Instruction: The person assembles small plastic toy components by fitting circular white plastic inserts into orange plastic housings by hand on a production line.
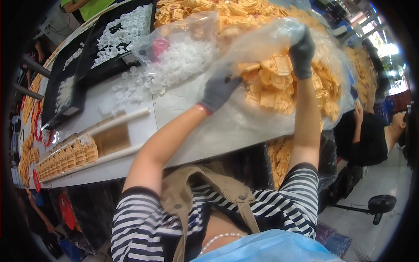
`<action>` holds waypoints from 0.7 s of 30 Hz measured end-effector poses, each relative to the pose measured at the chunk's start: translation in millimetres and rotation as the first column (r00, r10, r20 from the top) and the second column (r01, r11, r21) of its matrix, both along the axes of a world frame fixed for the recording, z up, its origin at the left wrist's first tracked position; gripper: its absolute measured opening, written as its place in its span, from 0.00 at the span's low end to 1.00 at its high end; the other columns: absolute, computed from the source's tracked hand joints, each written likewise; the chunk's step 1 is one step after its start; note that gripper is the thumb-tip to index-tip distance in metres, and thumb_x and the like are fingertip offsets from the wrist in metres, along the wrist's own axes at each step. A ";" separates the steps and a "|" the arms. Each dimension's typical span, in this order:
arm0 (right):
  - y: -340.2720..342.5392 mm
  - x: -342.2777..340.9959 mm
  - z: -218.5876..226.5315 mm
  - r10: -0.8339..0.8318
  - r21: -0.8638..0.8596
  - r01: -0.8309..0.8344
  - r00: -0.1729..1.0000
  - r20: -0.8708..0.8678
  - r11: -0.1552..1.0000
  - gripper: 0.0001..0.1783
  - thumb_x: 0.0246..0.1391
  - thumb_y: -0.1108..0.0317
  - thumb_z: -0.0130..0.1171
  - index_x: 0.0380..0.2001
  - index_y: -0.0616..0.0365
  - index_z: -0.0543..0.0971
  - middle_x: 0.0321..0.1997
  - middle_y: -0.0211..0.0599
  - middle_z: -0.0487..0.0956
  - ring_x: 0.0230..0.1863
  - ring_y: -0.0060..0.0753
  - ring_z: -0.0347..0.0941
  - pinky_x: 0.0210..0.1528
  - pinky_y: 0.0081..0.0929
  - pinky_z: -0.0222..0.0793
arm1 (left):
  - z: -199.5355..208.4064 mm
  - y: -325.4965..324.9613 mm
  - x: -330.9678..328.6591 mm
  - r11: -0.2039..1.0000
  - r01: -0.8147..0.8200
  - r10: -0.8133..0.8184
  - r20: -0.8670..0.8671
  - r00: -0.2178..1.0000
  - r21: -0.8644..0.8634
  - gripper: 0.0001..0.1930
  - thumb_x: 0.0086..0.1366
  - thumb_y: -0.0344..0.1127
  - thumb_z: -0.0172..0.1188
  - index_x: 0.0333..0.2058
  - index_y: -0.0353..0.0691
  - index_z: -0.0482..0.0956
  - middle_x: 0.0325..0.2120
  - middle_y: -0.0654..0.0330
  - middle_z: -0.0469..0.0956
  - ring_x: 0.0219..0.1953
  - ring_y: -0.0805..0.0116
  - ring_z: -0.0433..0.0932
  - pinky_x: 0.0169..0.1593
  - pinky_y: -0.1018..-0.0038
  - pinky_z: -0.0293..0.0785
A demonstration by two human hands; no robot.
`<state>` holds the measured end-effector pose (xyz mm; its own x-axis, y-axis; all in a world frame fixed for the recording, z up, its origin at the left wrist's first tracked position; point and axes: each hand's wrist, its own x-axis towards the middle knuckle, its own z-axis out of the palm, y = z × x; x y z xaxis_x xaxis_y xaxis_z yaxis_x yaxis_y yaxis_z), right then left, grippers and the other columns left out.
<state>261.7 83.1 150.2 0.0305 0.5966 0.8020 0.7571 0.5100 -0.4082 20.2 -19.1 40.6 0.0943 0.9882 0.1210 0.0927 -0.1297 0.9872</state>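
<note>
A large clear plastic bag (257,40) stretches between my two grey-gloved hands, slightly blurred. My left hand (218,93) is closed on its near left edge. Farther right and higher, my right hand (302,54) is closed on the bag's upper side. Below and between them lies a heap of yellow-orange moulded plastic parts (275,85), partly inside the plastic. The fingertips of both hands are partly hidden by gloves and film.
Left of my hands, white plastic pieces (185,56) spill from another clear bag. Black trays (83,72) hold more white pieces. A rack (70,157) carries a row of orange parts at the near left. More orange parts (192,11) pile up behind. A person (364,135) is at the right.
</note>
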 end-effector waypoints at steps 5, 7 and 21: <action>-45.1 -15.8 5.7 0.191 0.009 -0.199 0.954 0.232 0.980 0.26 0.48 0.71 0.64 0.53 0.53 0.73 0.49 0.39 0.79 0.51 0.37 0.75 0.52 0.30 0.70 | 11.4 21.8 -6.8 0.727 -0.047 0.305 -0.260 0.916 0.685 0.27 0.57 0.45 0.65 0.51 0.36 0.72 0.51 0.46 0.71 0.54 0.50 0.69 0.58 0.61 0.63; -74.3 -34.7 3.6 0.108 -0.015 -0.110 0.922 0.372 0.994 0.34 0.45 0.66 0.68 0.58 0.51 0.69 0.62 0.41 0.69 0.64 0.43 0.63 0.63 0.36 0.60 | -4.4 44.0 -22.8 0.609 -0.002 0.494 -0.377 0.784 0.793 0.29 0.57 0.45 0.66 0.52 0.34 0.71 0.50 0.44 0.71 0.54 0.47 0.68 0.58 0.59 0.63; -240.4 70.7 -95.2 -0.463 -0.309 0.347 0.723 -0.513 0.885 0.16 0.58 0.72 0.57 0.48 0.67 0.76 0.47 0.40 0.79 0.49 0.28 0.73 0.54 0.24 0.68 | 61.4 -3.5 -53.1 0.649 0.508 -0.113 -0.588 0.801 0.567 0.22 0.60 0.46 0.62 0.50 0.41 0.77 0.46 0.52 0.78 0.50 0.56 0.76 0.55 0.67 0.70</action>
<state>332.4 -157.3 55.0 0.7081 0.5505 0.4422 0.4807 0.0828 -0.8729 -32.9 -22.6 102.0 0.6155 0.5394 0.5746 0.3217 -0.8376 0.4416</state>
